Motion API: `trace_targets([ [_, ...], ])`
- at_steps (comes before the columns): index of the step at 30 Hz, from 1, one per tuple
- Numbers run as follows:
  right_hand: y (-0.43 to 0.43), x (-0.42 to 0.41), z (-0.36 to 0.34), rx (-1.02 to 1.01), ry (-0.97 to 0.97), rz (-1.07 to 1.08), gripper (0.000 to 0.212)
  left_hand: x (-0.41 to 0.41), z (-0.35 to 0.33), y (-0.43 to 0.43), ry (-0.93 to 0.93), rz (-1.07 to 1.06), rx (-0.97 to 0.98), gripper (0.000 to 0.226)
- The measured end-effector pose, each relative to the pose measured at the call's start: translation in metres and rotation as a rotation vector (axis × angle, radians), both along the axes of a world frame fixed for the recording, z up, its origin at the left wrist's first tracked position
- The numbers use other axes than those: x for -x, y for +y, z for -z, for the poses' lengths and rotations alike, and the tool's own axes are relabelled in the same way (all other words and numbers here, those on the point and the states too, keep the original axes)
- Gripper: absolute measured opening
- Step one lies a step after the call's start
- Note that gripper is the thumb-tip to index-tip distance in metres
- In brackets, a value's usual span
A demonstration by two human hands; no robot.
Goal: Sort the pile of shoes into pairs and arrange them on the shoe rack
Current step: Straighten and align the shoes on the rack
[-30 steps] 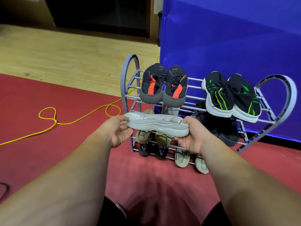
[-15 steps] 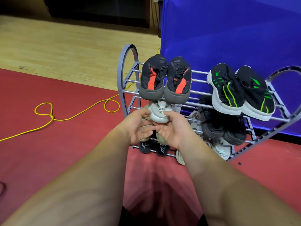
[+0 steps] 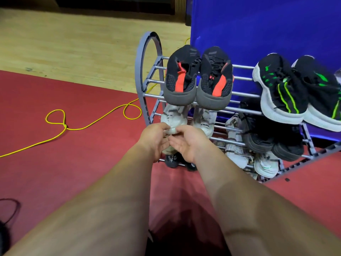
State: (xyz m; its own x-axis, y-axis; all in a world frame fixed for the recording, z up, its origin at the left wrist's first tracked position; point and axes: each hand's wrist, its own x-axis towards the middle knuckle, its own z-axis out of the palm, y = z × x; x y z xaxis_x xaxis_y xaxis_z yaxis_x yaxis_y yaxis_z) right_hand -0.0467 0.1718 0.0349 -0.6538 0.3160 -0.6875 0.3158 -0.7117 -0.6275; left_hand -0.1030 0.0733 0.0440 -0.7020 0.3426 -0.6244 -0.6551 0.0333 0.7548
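Red floor lay open in front of the shoe rack and to its left. On the rack's top tier, a black-and-orange pair overhung the front rail, and a black-and-green pair sat further right. One tier down, at the rack's left end, sat the white shoe. The left hand and the right hand each had a narrow grip pinching its near end. A yellow cable looped left of the rack.

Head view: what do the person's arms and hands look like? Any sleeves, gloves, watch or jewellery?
The left hand and right hand are bare: no gloves or rings show. The left forearm and right forearm are uncovered down to the frame's edge, with no sleeve, watch, band or marking in sight.
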Motion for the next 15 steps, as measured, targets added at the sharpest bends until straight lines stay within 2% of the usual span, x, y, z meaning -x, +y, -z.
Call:
trace_targets([
  [4,0.012,-0.01,0.002,-0.057,-0.128,-0.128,0.016,-0.002,0.006,0.006,-0.036,-0.015,0.075,0.02],
  [5,0.017,-0.014,0.002,-0.058,-0.155,-0.181,0.024,-0.002,0.008,0.008,-0.037,-0.033,0.095,0.021],
  [9,0.036,-0.037,0.003,-0.037,-0.264,-0.347,0.076,-0.001,0.012,0.016,-0.108,-0.125,0.065,0.015],
  [11,0.047,-0.049,0.003,-0.019,-0.304,-0.328,0.09,-0.001,0.015,0.019,-0.134,-0.175,0.042,0.013],
  [13,0.058,-0.057,0.003,-0.004,-0.307,-0.253,0.092,0.001,0.018,0.023,-0.124,-0.203,0.014,0.014],
  [15,0.067,-0.06,0.004,0.004,-0.285,-0.188,0.089,0.001,0.019,0.027,-0.098,-0.217,-0.021,0.026],
])
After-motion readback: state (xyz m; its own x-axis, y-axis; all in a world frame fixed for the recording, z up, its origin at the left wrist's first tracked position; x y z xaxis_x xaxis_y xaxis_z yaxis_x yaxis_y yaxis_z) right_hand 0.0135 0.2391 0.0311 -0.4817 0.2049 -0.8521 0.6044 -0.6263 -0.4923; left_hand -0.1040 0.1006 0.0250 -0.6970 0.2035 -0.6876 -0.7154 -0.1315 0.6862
